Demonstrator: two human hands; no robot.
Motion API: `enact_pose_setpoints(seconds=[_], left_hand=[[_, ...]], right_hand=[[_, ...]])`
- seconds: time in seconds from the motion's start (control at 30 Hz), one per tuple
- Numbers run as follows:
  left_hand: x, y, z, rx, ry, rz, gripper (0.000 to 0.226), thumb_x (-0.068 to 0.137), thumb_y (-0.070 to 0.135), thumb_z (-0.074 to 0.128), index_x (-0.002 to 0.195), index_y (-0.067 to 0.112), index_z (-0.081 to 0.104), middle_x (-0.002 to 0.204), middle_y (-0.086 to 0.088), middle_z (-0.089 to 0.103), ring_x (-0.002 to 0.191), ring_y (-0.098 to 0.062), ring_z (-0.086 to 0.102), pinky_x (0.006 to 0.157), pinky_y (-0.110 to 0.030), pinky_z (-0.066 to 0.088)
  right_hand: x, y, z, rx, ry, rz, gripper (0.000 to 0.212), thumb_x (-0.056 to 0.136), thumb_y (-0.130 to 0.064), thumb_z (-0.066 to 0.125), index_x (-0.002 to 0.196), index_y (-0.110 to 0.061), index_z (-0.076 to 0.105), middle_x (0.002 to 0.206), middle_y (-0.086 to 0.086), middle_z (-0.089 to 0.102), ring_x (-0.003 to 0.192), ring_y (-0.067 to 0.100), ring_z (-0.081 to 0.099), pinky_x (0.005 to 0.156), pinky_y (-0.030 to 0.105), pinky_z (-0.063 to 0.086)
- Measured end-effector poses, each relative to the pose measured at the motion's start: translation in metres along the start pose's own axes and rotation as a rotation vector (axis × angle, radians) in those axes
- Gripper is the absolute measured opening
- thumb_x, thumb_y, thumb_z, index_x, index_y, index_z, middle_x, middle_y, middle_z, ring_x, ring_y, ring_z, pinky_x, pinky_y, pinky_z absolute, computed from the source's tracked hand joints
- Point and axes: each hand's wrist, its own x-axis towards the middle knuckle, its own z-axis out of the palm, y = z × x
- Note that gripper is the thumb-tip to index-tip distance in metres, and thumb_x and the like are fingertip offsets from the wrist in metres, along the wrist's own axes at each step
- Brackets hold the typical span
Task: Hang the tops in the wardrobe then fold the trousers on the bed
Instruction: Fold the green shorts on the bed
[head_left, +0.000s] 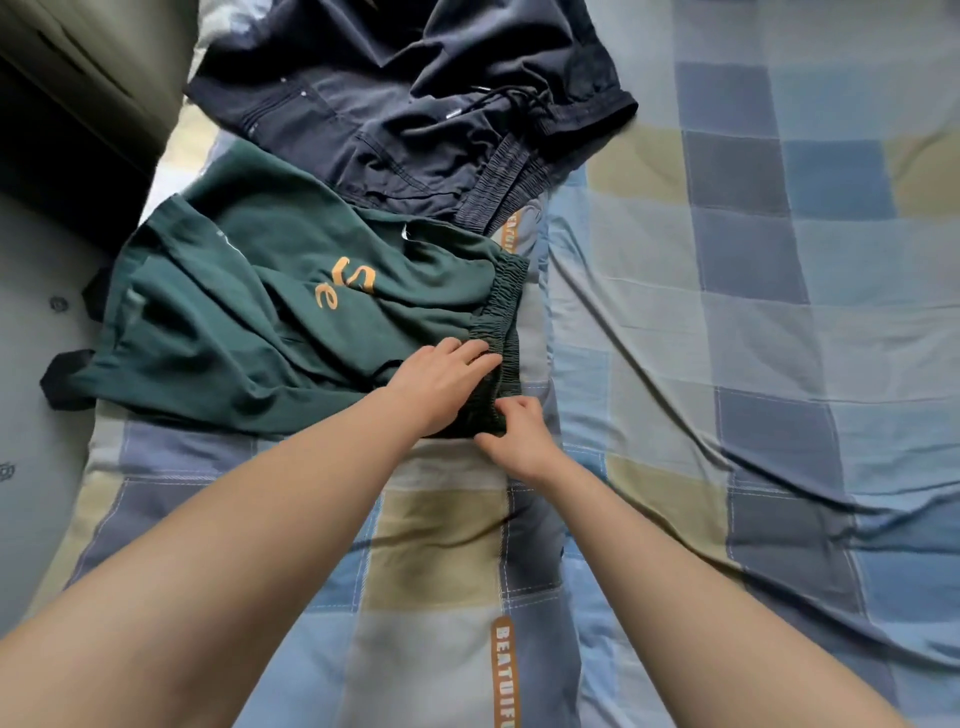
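Here, a bed covered by a checked sheet of blue, grey and olive squares was seen from above, with two bare forearms reaching forward over it. A pair of dark green cotton trousers with an elastic waistband and orange letters lay crumpled on the sheet, spread out to the left of both hands. The left hand was laid flat on the green fabric, its fingers straight and resting just beside the gathered waistband, which ran past the fingertips. The right hand was placed at the near corner of that waistband, its fingers curled and pinching the edge of the green cloth against the thumb. The two hands were nearly touching, the right just below and to the right of the left fingertips. Beyond the fingertips, further up the bed, a pair of dark navy trousers with a drawstring and ribbed waistband lay rumpled, its lower edge overlapping the green pair. An orange strip with white lettering was seen on the sheet between the forearms. A black strap showed beneath the green trousers, well to the left of the hands.
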Motion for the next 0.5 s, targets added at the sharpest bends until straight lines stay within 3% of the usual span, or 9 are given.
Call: enact_pose_setpoints(seconds=[0.07,0.17,0.23,0.3,0.4,0.5], left_hand=[[-0.001,-0.002,-0.001,-0.024,0.015,-0.001,0.077,0.088,0.0,0.047,0.154,0.024,0.015,0.158,-0.002,0.021,0.133,-0.027,0.034,0.104,-0.038,0.039],[0.003,-0.001,-0.004,0.139,0.009,0.066,0.082,0.089,0.006,0.049,0.155,0.031,0.006,0.163,-0.001,0.004,0.144,-0.03,0.018,0.113,-0.04,0.027],[0.005,-0.003,-0.005,0.257,-0.063,0.096,0.076,0.09,0.011,0.051,0.153,0.032,0.013,0.163,0.0,0.001,0.148,-0.029,0.005,0.119,-0.048,0.013],[0.004,-0.006,-0.007,0.29,-0.182,0.073,0.066,0.089,0.013,0.053,0.148,0.028,0.028,0.158,-0.001,0.018,0.148,-0.027,0.01,0.117,-0.057,0.008],[-0.005,-0.014,-0.008,0.193,-0.353,0.0,0.054,0.087,0.009,0.052,0.137,0.025,0.039,0.135,-0.003,0.042,0.13,-0.027,0.044,0.109,-0.055,0.024],[-0.018,-0.024,-0.005,0.079,-0.407,-0.026,0.036,0.089,0.006,0.05,0.122,0.02,0.051,0.124,-0.008,0.054,0.113,-0.031,0.057,0.092,-0.041,0.046]], right_hand=[[-0.002,0.003,0.007,-0.006,0.021,-0.03,0.051,0.089,-0.027,0.061,0.135,-0.009,0.047,0.14,0.007,0.029,0.127,0.025,0.039,0.111,0.033,0.03],[-0.009,-0.002,0.014,0.006,0.06,-0.168,0.024,0.088,-0.02,0.062,0.109,-0.007,0.064,0.123,0.008,0.048,0.112,0.025,0.05,0.097,0.029,0.037],[-0.018,-0.005,0.02,-0.055,0.016,-0.271,0.007,0.087,-0.017,0.061,0.088,-0.011,0.062,0.097,0.008,0.056,0.091,0.026,0.053,0.076,0.029,0.037],[-0.029,-0.001,0.023,-0.119,-0.026,-0.307,0.017,0.085,-0.018,0.06,0.073,-0.017,0.049,0.077,0.004,0.052,0.076,0.024,0.048,0.065,0.034,0.034],[-0.046,0.015,0.023,-0.162,-0.071,-0.228,0.022,0.08,-0.017,0.057,0.065,-0.015,0.042,0.067,0.006,0.053,0.072,0.027,0.051,0.062,0.036,0.042],[-0.059,0.029,0.015,-0.057,-0.07,-0.074,0.013,0.076,-0.019,0.055,0.066,-0.015,0.05,0.063,0.001,0.055,0.07,0.024,0.052,0.056,0.028,0.038]])
